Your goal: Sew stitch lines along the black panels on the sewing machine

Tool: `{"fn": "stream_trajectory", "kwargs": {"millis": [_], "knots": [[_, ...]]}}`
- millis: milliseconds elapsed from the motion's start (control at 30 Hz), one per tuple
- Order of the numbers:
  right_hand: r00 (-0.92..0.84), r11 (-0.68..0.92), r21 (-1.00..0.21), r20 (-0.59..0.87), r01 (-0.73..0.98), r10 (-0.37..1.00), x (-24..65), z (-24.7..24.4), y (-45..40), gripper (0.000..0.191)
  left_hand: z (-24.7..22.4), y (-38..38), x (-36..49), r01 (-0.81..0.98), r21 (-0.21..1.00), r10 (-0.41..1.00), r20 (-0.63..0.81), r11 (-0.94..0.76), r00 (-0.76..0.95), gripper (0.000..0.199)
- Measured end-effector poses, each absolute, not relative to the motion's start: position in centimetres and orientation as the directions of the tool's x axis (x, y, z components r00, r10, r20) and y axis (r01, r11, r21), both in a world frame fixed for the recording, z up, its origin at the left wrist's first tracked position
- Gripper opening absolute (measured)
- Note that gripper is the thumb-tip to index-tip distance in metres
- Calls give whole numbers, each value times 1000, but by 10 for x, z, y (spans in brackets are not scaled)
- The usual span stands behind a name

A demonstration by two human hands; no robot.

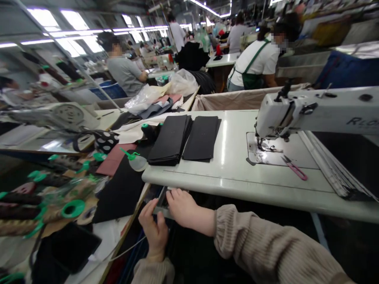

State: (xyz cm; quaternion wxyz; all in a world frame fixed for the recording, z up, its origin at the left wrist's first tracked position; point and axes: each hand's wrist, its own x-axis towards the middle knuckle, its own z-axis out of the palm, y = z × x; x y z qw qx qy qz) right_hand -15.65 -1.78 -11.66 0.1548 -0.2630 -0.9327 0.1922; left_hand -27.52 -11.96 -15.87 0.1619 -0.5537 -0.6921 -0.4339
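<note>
Just below the front edge of the pale sewing table (207, 179), both hands are at a small open drawer (164, 203). My left hand (154, 228) is at its left side, thumb and fingers apart around the drawer's corner. My right hand (182, 207) reaches over the drawer from the right, its fingertips bent over the rim or inside; what they touch is hidden. Above the hands, two stacks of black rectangular pieces lie on the table, a thicker left stack (170, 140) and a right stack (201, 138).
A white sewing machine (319, 112) stands at the right, with pink-handled snips (295, 167) near its needle plate. Layered panels (340, 165) lie farther right. At the left are thread cones (73, 208), an oil bottle (136, 161) and black fabric (120, 193). People work beyond.
</note>
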Motion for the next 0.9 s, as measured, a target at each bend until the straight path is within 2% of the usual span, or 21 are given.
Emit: {"fn": "stream_trajectory", "kwargs": {"millis": [167, 233, 300, 400, 500, 567, 700, 800, 900], "knots": [[-771, 819, -449, 354, 356, 529, -83, -98, -5, 32, -185, -86, -258, 912, 408, 670, 692, -55, -269, 44], [-679, 756, -489, 372, 436, 633, -28, -88, 9, 32, -188, -56, -256, 918, 393, 650, 709, -45, -272, 44], [-477, 636, -481, 422, 603, 771, 33, -83, 28, 34, -189, -28, -255, 927, 374, 619, 738, -41, -270, 44], [-223, 413, -336, 480, 846, 848, 125, -92, 54, 36, -191, -3, -253, 941, 336, 587, 768, -27, -257, 44], [-151, 219, -97, 461, 971, 874, 192, -114, 72, 43, -185, -1, -241, 934, 356, 587, 759, -10, -283, 46], [-184, 208, -13, 417, 978, 890, 214, -128, 79, 42, -172, -1, -226, 931, 358, 617, 750, -76, -238, 51], [-218, 207, 69, 381, 976, 899, 215, -130, 90, 34, -126, 21, -193, 893, 336, 742, 670, -299, -4, 55], [-159, 147, 60, 332, 987, 930, 206, -113, 87, 27, -98, 46, -172, 844, 396, 769, 638, -362, 31, 54], [-26, 57, -99, 294, 993, 955, 215, -91, 68, 25, -93, 59, -154, 802, 441, 802, 592, -403, 77, 52]]}}
